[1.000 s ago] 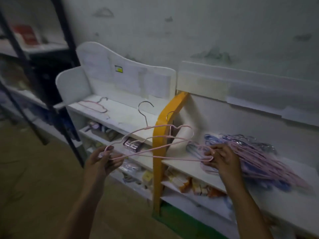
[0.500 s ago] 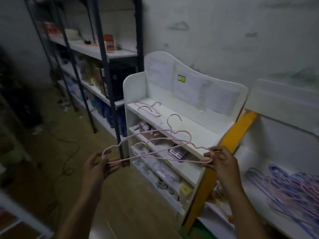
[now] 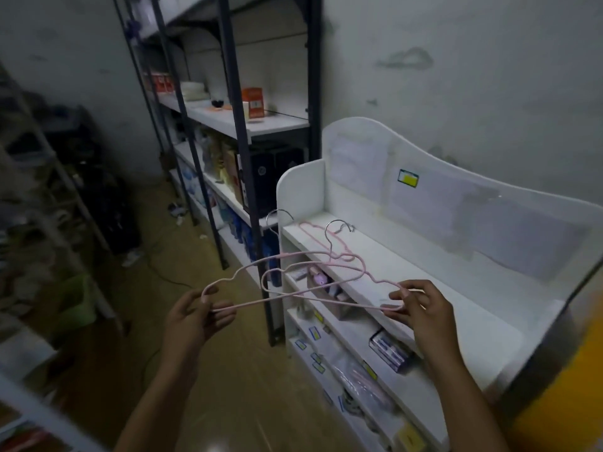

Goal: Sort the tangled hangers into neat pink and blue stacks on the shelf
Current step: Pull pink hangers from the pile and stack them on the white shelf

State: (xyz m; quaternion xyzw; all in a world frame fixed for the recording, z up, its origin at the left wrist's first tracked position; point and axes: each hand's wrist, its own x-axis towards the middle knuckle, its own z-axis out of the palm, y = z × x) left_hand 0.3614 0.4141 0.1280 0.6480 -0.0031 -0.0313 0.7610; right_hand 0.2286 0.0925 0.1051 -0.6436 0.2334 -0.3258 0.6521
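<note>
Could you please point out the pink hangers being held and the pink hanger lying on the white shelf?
Held pink wire hangers (image 3: 295, 296): head view, lower bar.
Pink wire hanger on white shelf top (image 3: 315, 235): head view, pink wire.

No writing can be read anywhere. A small yellow and green sticker (image 3: 408, 178) sits on the back panel of the white shelf unit (image 3: 424, 262), but its print is too small to make out. The little blue and yellow tags (image 3: 314, 333) along the lower shelf edges are perhaps price labels, equally unreadable.
</note>
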